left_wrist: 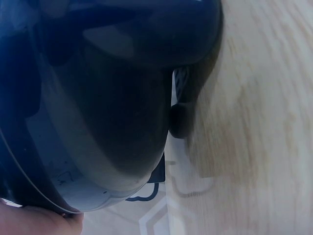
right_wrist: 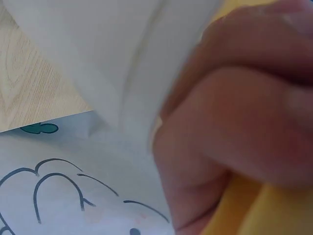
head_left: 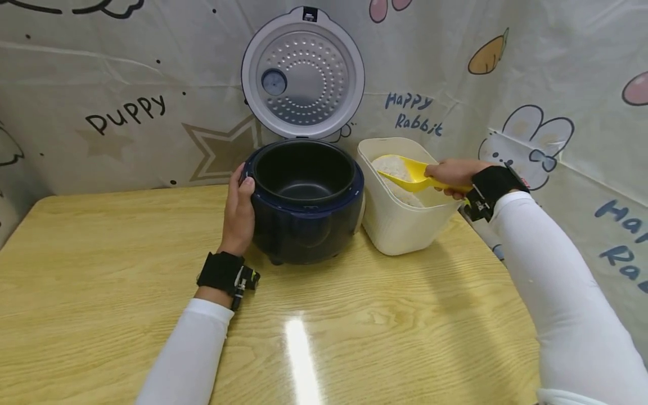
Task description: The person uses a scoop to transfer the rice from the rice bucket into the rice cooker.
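Note:
A dark blue rice cooker [head_left: 307, 233] stands on the table with its lid [head_left: 304, 73] raised and its dark inner pot [head_left: 304, 171] in view. My left hand [head_left: 238, 216] rests against the cooker's left side, fingers pointing up near the rim. Part of that hand [left_wrist: 41, 221] also shows at the cooker's edge in the left wrist view. With my right hand [head_left: 453, 174] I grip the handle of a yellow scoop [head_left: 416, 171]. The scoop's bowl is down in the white rice [head_left: 405, 194] inside a cream bin [head_left: 405, 228] to the right of the cooker.
The wooden table [head_left: 354, 332] extends in front and to the left. A printed cloth [head_left: 126, 67] hangs close behind the cooker and bin and runs along the right side. The bin stands right beside the cooker.

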A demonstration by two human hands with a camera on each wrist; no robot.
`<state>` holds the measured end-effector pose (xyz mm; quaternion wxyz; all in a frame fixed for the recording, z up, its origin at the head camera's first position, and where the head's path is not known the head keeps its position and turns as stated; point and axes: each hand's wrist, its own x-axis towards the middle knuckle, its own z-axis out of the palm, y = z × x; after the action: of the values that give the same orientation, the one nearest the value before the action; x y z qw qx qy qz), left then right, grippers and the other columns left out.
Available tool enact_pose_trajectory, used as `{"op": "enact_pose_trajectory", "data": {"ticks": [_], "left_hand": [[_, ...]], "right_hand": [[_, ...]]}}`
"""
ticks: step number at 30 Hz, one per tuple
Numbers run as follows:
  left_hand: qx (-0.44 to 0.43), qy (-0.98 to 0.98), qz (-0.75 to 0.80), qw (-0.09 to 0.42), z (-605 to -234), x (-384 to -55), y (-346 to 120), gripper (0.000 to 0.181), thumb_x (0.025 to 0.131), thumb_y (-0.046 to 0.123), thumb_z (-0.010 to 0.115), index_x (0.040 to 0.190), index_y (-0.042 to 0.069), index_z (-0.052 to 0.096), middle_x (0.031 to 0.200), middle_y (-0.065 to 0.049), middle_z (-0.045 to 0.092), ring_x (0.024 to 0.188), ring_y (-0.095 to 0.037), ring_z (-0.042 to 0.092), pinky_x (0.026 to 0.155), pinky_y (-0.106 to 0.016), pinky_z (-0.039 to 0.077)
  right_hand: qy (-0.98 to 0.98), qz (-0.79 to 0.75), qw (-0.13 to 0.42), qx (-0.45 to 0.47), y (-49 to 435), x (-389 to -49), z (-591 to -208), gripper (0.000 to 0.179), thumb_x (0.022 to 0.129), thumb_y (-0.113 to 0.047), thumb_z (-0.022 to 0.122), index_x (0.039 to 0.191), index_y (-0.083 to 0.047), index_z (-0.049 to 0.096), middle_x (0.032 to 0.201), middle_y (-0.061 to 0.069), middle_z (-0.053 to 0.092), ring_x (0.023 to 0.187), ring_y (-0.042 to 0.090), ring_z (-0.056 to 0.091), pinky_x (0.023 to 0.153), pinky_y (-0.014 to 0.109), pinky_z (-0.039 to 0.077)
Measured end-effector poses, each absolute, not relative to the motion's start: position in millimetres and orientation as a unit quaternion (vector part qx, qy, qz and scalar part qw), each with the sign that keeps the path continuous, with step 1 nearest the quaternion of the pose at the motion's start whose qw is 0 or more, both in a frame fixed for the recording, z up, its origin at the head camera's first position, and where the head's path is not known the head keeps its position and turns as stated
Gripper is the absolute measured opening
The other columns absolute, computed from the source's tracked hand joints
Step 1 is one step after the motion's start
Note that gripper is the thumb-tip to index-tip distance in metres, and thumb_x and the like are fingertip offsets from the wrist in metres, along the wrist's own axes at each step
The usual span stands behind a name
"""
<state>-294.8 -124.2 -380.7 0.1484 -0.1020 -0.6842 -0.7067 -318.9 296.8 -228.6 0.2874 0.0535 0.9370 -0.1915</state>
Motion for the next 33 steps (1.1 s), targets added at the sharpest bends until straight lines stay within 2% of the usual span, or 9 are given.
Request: {"op": "enact_pose_trajectory", "data": {"ticks": [8,18,33], "left_hand": [[-0.104,-0.683,-0.707,0.151,-379,-294,-125,0.068,0.099,0.047,0.041,0.162,0.023,0.031,0.163,-0.01,0.04,0.145,-0.021,0.039,0.127,-0.046,0.025],[-0.106,-0.683,-0.707,0.148,-379,-294,-125,0.069,0.099,0.048,0.041,0.162,0.022,0.03,0.163,-0.012,0.039,0.145,-0.023,0.039,0.128,-0.048,0.025],[-0.106,-0.68,-0.71,0.151,-380,-295,-124,0.07,0.098,0.048,0.042,0.162,0.021,0.031,0.162,-0.012,0.04,0.143,-0.024,0.041,0.128,-0.049,0.026]], "right_hand": [[0.936,-0.216,0.27,0.059,316,-310,-220,0.046,0.107,-0.051,0.031,0.091,-0.013,0.053,0.066,-0.005,0.047,0.058,0.014,0.046,0.059,0.027,0.041],[0.925,-0.248,0.281,0.068,328,-299,-216,0.044,0.108,-0.049,0.03,0.093,-0.014,0.051,0.065,-0.006,0.045,0.056,0.014,0.045,0.058,0.027,0.041],[0.926,-0.237,0.289,0.047,307,-287,-188,0.046,0.107,-0.054,0.031,0.11,-0.012,0.05,0.069,-0.006,0.044,0.058,0.014,0.044,0.058,0.025,0.04]]}}
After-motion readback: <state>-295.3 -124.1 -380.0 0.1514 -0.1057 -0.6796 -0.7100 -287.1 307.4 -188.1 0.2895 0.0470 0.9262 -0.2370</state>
